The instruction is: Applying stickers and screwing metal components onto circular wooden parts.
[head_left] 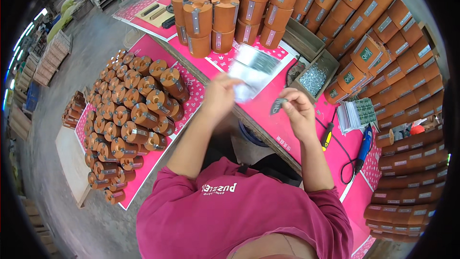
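Clerk: Landmark for this entry?

Checker: The wooden hardware tray (314,77), filled with small silver metal pieces.

Clerk: Hands?

Checker: Right hand (299,111), just on the near side of the tray: thumb and fingers pinched together on one small dark label-like piece (276,106). Left hand (223,95), well to the tray's left: fingers part curled, blurred, at the edge of a pale sheet with green labels (256,62). Whether it grips the sheet cannot be told.

Clerk: Supplies?

Checker: One stack of green label sheets (357,115), right of the tray on its near side. One yellow-and-black screwdriver (327,135), nearer the wearer than the tray. One blue power tool (365,149), beyond the screwdriver to the right.

Clerk: Progress of the stock?

Checker: Apparently finished with labels: a few green-labelled wooden cylinders (366,54), right of the tray. With metal strips but no label seen: the upright wooden cylinders (199,19), left of the tray, and the large cluster of wooden cylinders (132,132), farther left. Judged by visible faces, labelling has far to go; hidden faces cannot be checked.
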A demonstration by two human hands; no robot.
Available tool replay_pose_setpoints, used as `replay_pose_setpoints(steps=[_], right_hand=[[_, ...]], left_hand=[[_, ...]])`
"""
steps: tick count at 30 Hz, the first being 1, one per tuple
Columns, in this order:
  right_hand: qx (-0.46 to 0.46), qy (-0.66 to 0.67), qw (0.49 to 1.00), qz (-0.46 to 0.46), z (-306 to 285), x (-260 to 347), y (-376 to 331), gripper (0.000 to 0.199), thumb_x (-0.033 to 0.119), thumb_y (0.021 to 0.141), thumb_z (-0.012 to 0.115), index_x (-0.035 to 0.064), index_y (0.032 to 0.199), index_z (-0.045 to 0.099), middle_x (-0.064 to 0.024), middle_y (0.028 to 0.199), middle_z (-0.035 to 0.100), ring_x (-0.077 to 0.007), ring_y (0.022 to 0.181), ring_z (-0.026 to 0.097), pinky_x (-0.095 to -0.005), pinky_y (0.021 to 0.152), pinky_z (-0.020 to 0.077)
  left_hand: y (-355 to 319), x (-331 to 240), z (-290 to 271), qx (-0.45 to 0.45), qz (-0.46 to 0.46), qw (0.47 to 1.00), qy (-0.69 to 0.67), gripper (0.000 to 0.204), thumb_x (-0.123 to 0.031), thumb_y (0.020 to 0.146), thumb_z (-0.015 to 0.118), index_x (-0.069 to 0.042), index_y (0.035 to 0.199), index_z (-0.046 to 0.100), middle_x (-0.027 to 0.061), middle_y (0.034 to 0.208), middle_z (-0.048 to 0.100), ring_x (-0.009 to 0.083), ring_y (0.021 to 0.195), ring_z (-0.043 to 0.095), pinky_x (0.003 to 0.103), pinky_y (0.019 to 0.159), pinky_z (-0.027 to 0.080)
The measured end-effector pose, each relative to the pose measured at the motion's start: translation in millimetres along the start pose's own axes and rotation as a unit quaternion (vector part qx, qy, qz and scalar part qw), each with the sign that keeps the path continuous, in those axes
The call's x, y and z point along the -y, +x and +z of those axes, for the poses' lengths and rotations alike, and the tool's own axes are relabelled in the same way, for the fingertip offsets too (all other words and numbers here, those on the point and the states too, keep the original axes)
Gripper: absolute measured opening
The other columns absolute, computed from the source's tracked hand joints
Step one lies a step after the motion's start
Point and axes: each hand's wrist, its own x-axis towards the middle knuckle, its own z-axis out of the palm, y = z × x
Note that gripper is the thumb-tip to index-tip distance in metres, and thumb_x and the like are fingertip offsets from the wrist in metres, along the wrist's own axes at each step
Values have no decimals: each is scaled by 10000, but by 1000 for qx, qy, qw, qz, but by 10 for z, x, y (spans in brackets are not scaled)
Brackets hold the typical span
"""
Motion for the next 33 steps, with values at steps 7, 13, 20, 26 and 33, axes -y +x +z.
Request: replay_pose_setpoints(steps=[7, 13, 20, 26, 33], right_hand=[[-70, 19, 997, 17, -168, 78, -232, 47, 10, 845, 518, 26, 882, 495, -54, 935, 509, -107, 799, 500, -242, 727, 422], [-153, 19, 987, 37, -308, 72, -427, 64, 24, 833, 550, 23, 881, 508, -51, 954, 511, -100, 797, 508, -239, 717, 430], [-185, 6, 982, 36, -372, 129, -590, 63, 13, 829, 552, 28, 877, 514, -37, 931, 512, -92, 763, 506, -228, 703, 430], [-234, 3, 970, 57, -482, 127, -741, 60, 7, 828, 550, 33, 867, 512, -27, 901, 512, -90, 749, 506, -223, 691, 428], [-243, 21, 968, 59, -466, 171, -746, 59, 13, 826, 553, 33, 867, 516, -23, 898, 518, -91, 747, 502, -224, 691, 424]], left_hand=[[524, 1089, -1303, -425, -174, 867, 195, 379, -219, 694, 585, 55, 956, 597, 212, 962, 534, 336, 919, 530, 393, 819, 419], [1084, 945, -946, -312, -174, 902, 242, 993, -645, 569, 649, 67, 1221, 415, 314, 1212, 349, 414, 1157, 356, 417, 970, 302], [1435, 650, -537, -216, -230, 912, 263, 1077, -613, 499, 721, 23, 1275, 329, 204, 1272, 321, 341, 1197, 320, 412, 960, 331], [1547, 684, -466, -225, -214, 905, 291, 969, -566, 504, 729, 31, 1199, 417, 162, 1245, 369, 282, 1181, 352, 415, 944, 345], [1136, 506, -485, -302, -106, 901, 293, 749, -483, 504, 754, 30, 1010, 548, 145, 996, 517, 292, 963, 509, 398, 825, 417]])
